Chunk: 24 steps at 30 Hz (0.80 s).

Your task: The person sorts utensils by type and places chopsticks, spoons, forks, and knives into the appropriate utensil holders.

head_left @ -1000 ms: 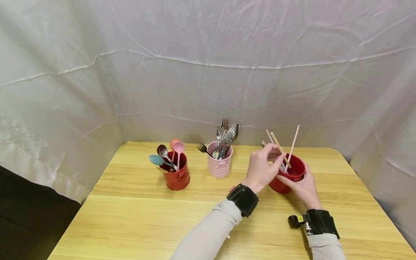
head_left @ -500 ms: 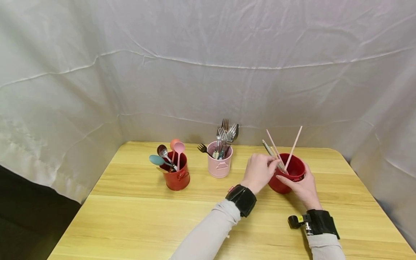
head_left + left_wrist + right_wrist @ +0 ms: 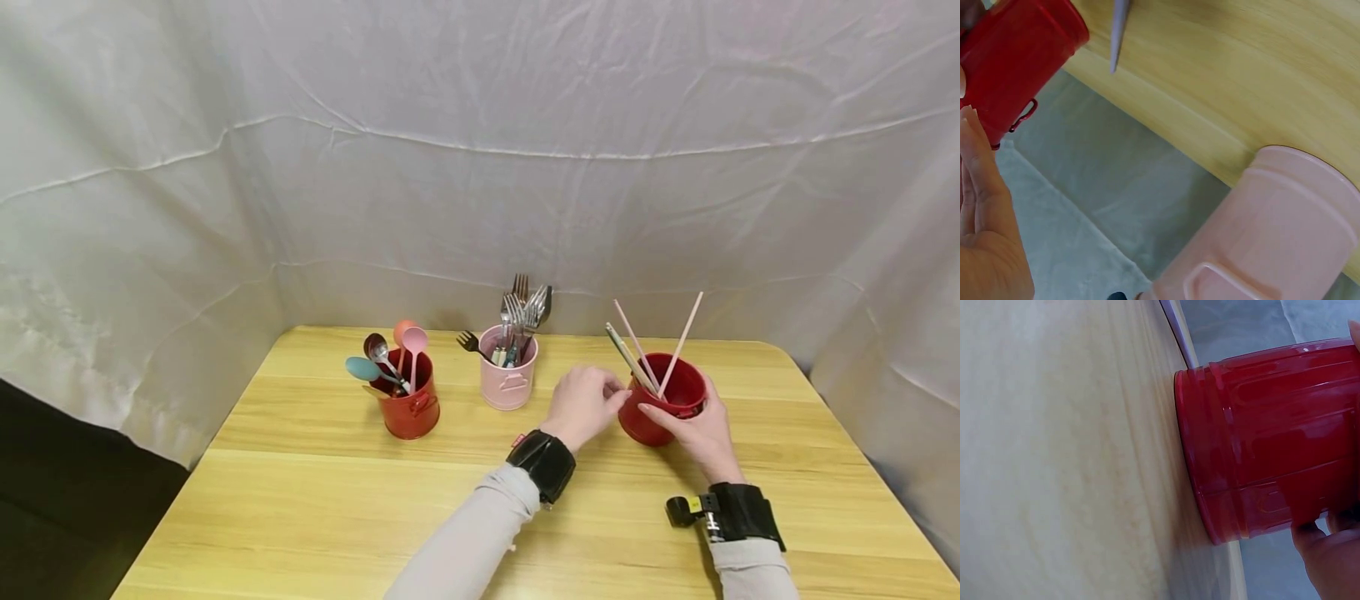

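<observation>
My right hand (image 3: 697, 429) grips the side and rim of a red metal bucket (image 3: 643, 423) at the right of the table. Several chopsticks (image 3: 682, 343) lean in this bucket: two pale pink, others yellowish and silvery at its left side. Just left of the rim is my left hand (image 3: 588, 404), with nothing seen between its fingers. The left wrist view shows fairly straight fingers (image 3: 982, 159) close to the red bucket (image 3: 1013, 56); whether they touch it I cannot tell. In the right wrist view, the thumb presses the bucket's wall (image 3: 1285, 437).
A pink bucket (image 3: 507, 390) of forks stands mid-table, a black fork (image 3: 471, 342) leaning out leftward. Further left is another red bucket (image 3: 410, 415) holding several spoons (image 3: 413, 343). A thin lavender stick (image 3: 1119, 34) shows near the right-hand bucket. A grey curtain (image 3: 480, 208) hangs behind.
My left hand has lowered a yellowish chopstick into the right-hand red bucket, let it go and drawn back left. The rightmost pink chopstick leans slightly further right. My right hand stays on the bucket.
</observation>
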### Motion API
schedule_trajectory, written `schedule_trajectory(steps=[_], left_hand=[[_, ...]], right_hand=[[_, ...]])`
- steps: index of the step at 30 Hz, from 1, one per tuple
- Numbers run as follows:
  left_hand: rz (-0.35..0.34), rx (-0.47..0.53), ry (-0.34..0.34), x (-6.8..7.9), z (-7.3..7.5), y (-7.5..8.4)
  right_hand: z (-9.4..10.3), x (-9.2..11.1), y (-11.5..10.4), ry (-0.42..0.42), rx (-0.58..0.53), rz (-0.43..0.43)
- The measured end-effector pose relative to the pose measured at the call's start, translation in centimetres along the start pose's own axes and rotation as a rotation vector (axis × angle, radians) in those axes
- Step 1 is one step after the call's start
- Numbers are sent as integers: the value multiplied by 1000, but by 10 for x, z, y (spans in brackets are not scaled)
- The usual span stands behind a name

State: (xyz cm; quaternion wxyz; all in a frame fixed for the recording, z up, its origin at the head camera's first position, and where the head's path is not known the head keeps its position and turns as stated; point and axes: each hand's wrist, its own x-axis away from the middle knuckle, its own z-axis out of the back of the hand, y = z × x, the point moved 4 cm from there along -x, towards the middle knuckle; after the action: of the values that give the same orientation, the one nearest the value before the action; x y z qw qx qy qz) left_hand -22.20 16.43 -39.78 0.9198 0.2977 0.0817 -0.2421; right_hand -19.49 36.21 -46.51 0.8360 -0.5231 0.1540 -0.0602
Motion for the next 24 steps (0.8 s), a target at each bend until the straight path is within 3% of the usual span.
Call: schedule_trajectory(steps=[5,14,24], left_hand=[[62,-31,-18,1,1,-9],[96,-63,-23,7,2,-22],[154,-154,-85,14,-8,-31]], right_hand=[[0,-1,1,8,6,0],[0,0,0,4,8,-4],[0,1,-2,-13,11,-13]])
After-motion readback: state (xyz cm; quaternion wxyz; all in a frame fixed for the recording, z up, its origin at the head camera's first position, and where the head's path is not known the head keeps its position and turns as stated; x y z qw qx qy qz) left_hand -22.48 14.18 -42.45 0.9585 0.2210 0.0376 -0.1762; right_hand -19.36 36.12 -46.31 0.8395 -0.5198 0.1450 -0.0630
